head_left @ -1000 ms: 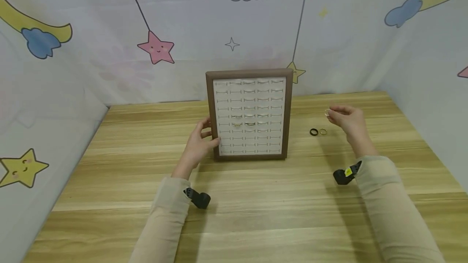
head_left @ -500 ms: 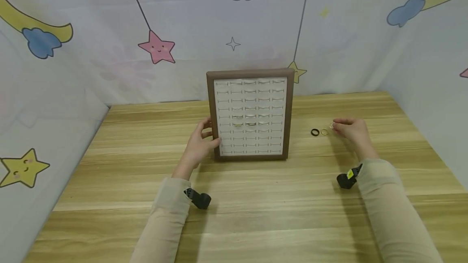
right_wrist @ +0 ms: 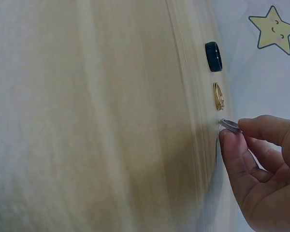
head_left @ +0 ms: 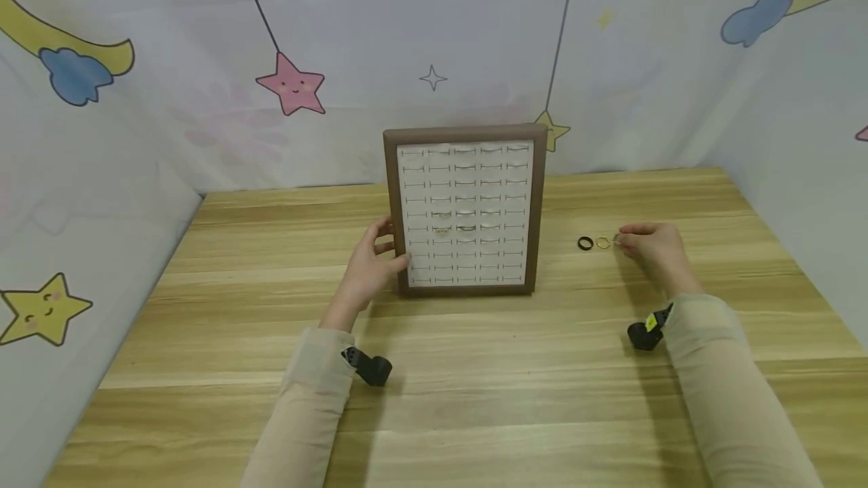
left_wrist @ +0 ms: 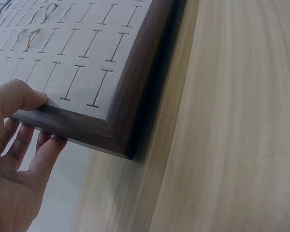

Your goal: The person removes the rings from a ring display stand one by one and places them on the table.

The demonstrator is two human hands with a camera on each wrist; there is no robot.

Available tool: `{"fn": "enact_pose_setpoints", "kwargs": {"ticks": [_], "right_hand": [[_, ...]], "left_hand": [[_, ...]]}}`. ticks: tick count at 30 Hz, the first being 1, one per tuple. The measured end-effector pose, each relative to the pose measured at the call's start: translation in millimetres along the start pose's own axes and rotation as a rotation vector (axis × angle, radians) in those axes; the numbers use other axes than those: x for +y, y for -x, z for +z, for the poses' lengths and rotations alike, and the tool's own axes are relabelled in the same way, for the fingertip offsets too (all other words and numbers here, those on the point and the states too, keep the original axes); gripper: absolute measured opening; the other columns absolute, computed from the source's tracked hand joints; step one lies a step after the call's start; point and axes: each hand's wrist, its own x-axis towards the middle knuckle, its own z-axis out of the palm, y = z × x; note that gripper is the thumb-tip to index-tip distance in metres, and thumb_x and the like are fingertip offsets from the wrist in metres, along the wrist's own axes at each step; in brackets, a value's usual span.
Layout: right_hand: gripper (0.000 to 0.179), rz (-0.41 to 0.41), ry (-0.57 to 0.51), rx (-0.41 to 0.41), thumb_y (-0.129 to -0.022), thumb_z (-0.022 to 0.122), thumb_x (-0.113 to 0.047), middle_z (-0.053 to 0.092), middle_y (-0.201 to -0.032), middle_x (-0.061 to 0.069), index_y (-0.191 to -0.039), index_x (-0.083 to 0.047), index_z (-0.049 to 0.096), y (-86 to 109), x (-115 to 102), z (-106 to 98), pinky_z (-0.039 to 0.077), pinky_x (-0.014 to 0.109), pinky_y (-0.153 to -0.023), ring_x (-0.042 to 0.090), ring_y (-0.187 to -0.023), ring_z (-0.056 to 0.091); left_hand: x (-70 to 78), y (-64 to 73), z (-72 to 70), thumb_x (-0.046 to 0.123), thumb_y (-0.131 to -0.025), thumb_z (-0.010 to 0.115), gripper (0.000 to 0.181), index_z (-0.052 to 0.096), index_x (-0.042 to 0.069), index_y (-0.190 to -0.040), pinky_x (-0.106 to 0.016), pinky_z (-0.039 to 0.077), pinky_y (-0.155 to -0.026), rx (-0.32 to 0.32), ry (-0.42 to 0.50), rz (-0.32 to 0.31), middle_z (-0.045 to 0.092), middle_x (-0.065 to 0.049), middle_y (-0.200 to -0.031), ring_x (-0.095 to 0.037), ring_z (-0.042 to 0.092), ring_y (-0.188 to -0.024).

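Right of the ring display board (head_left: 468, 291), the right hand (head_left: 655, 248) has lowered the silver ring (right_wrist: 230, 126) beside the gold ring (right_wrist: 217, 96); its fingers pinch it, so it isn't released yet. The left hand (head_left: 368, 271) grips the board's left edge.

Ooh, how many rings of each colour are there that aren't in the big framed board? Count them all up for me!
Black: 1, the black ring lying on the table
Gold: 1, the gold ring on the table next to it
Silver: 1, the silver ring pinched in the right hand
Total: 3 rings
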Motion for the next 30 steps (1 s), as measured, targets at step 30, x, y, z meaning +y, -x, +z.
{"fn": "enact_pose_setpoints", "kwargs": {"ticks": [30], "right_hand": [[0.046, 0.012, 0.082, 0.179, -0.095, 0.052, -0.018, 0.052, -0.083, -0.020, -0.136, 0.003, 0.049, 6.2, -4.3, -7.9, 0.049, 0.009, -0.067, -0.009, -0.071, 0.052]], "left_hand": [[-3.1, -1.1, -0.3, 0.002, -0.088, 0.061, 0.074, 0.023, 0.014, -0.151, -0.048, 0.045, -0.105, -0.009, 0.008, 0.001, 0.032, -0.013, -0.150, -0.035, 0.039, -0.135]]}}
